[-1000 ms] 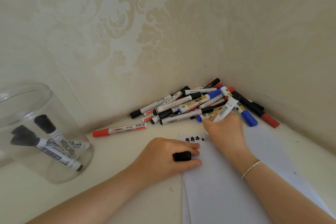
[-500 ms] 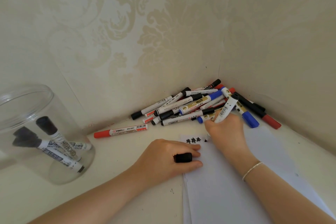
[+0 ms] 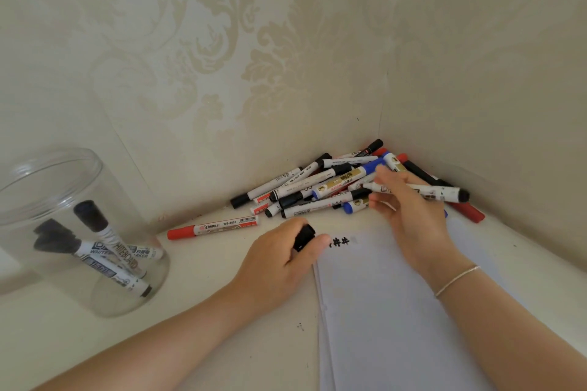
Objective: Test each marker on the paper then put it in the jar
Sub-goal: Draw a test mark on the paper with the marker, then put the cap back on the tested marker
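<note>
While the jar (image 3: 79,232) stands at far left on the counter (image 3: 222,311), clear and open-topped, three black-capped markers lean inside it, one barrel reading WHITEBOARD. Moving right, a lone red marker (image 3: 212,227) lies flat, its label showing WB-8801 and a brand I can't quite make out. Now the left hand (image 3: 279,267): fingers curled round a black cap (image 3: 304,236), resting at the paper's edge. The paper (image 3: 397,311) carries a row of black test marks at its top. Right hand (image 3: 409,213) next, lifted above the sheet, fingers pinching a white marker (image 3: 419,191) held level, its dark end pointing right, uncapped tip toward the left as far as I can tell. Behind it, the pile (image 3: 324,187) of black, blue and red markers sits jammed in the corner. That marker looks light, stiff, smooth plastic, a bit slippery; mid-barrel is the sensible place to hold it, and capping should want a firm push.
</note>
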`<action>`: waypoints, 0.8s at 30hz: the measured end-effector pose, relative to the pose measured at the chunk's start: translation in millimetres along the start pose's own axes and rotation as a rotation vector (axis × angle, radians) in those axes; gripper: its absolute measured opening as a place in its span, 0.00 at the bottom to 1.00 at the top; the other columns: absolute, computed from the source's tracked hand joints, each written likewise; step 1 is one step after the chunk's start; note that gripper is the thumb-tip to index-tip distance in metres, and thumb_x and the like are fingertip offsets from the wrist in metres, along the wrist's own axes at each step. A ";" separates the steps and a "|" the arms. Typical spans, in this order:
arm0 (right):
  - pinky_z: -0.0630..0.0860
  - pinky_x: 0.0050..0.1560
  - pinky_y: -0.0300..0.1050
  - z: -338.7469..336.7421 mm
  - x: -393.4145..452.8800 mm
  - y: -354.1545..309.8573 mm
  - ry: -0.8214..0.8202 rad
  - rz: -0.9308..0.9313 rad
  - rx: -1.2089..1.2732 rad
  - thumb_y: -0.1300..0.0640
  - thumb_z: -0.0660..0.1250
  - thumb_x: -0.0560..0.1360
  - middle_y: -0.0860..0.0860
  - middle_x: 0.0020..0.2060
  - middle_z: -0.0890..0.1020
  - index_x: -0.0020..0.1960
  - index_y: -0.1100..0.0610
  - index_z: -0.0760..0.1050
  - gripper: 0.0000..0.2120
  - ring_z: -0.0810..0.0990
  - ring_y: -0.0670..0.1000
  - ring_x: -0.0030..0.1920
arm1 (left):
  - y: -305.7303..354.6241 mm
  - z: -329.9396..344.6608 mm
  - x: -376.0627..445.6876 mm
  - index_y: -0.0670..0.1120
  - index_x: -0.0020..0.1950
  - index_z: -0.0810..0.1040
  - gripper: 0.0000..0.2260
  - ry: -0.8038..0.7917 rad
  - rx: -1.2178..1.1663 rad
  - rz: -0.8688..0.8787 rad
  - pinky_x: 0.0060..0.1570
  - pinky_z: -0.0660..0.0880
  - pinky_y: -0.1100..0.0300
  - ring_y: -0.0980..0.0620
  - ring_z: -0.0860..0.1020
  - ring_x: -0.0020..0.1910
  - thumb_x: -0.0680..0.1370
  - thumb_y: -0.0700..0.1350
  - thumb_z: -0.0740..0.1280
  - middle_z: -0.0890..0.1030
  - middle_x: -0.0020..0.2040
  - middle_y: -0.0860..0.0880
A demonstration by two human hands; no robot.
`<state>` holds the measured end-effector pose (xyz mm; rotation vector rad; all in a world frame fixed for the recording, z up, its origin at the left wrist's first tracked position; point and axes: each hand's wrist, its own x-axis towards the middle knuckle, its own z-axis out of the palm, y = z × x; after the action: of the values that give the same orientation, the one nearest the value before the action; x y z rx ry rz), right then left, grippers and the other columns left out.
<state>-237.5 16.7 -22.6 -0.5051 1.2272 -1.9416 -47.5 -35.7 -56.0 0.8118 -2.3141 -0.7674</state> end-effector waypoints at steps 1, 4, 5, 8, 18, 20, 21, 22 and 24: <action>0.76 0.30 0.40 2.9 -0.5 -2.6 -0.018 0.004 0.028 0.58 0.68 0.75 0.52 0.29 0.80 0.35 0.60 0.76 0.11 0.76 0.49 0.28 | 0.5 0.1 0.4 0.54 0.38 0.64 0.16 -0.017 -0.007 -0.022 0.30 0.62 0.61 0.57 0.65 0.28 0.77 0.63 0.54 0.67 0.29 0.55; 0.64 0.22 0.39 10.8 -2.9 -7.2 -0.062 -0.036 0.043 0.59 0.62 0.78 0.54 0.23 0.74 0.31 0.63 0.70 0.17 0.68 0.50 0.20 | 0.6 -0.3 0.5 0.54 0.43 0.64 0.12 -0.068 -0.015 -0.041 0.31 0.63 0.58 0.57 0.67 0.28 0.80 0.59 0.51 0.69 0.30 0.54; 0.63 0.21 0.39 13.2 -4.7 -7.4 -0.084 -0.059 0.002 0.60 0.61 0.78 0.55 0.23 0.74 0.33 0.63 0.69 0.16 0.67 0.51 0.19 | 0.1 -0.3 0.4 0.54 0.44 0.65 0.12 -0.078 -0.014 -0.032 0.30 0.62 0.59 0.57 0.67 0.27 0.81 0.59 0.52 0.69 0.30 0.54; 0.62 0.20 0.39 19.7 -10.9 -5.2 -0.144 -0.110 -0.142 0.64 0.63 0.77 0.56 0.23 0.75 0.35 0.63 0.69 0.12 0.67 0.51 0.18 | -0.9 -1.5 0.4 0.52 0.48 0.70 0.07 -0.096 -0.036 -0.003 0.30 0.62 0.63 0.58 0.68 0.28 0.82 0.54 0.57 0.70 0.31 0.56; 0.65 0.19 0.39 29.7 -18.8 6.9 -0.169 -0.107 -0.350 0.67 0.65 0.74 0.55 0.22 0.74 0.37 0.64 0.70 0.08 0.68 0.49 0.17 | -0.2 -1.2 0.3 0.55 0.47 0.72 0.06 -0.111 -0.079 0.012 0.35 0.69 0.51 0.48 0.72 0.33 0.80 0.55 0.61 0.76 0.35 0.49; 0.64 0.19 0.39 30.2 -18.3 9.0 -0.176 -0.093 -0.375 0.66 0.66 0.74 0.56 0.23 0.72 0.37 0.63 0.70 0.08 0.68 0.49 0.17 | 0.0 -1.5 1.3 0.53 0.47 0.73 0.06 -0.120 -0.086 -0.006 0.37 0.70 0.51 0.48 0.74 0.34 0.80 0.54 0.62 0.78 0.35 0.49; 0.64 0.19 0.39 29.8 -17.2 9.3 -0.182 -0.076 -0.379 0.66 0.67 0.74 0.56 0.22 0.72 0.38 0.63 0.71 0.08 0.67 0.49 0.17 | -0.1 -1.3 1.5 0.53 0.47 0.73 0.07 -0.121 -0.089 -0.013 0.37 0.71 0.52 0.48 0.74 0.34 0.80 0.54 0.62 0.78 0.36 0.50; 0.63 0.19 0.38 29.2 -15.7 9.1 -0.195 -0.051 -0.377 0.65 0.68 0.74 0.56 0.23 0.72 0.38 0.63 0.71 0.08 0.66 0.49 0.18 | 0.4 -1.1 1.6 0.52 0.47 0.73 0.08 -0.118 -0.090 -0.014 0.37 0.71 0.53 0.49 0.75 0.34 0.80 0.55 0.62 0.79 0.36 0.51; 0.62 0.20 0.38 28.6 -15.0 8.9 -0.254 0.010 -0.371 0.62 0.70 0.73 0.58 0.25 0.74 0.41 0.63 0.73 0.07 0.65 0.49 0.19 | 1.8 -1.1 0.7 0.52 0.48 0.73 0.12 -0.108 -0.089 -0.010 0.38 0.72 0.52 0.50 0.75 0.34 0.78 0.59 0.60 0.79 0.36 0.51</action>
<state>-205.4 9.6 -16.5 -0.9035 1.4206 -1.5853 -47.9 -35.3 -53.8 0.7598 -2.3534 -0.9324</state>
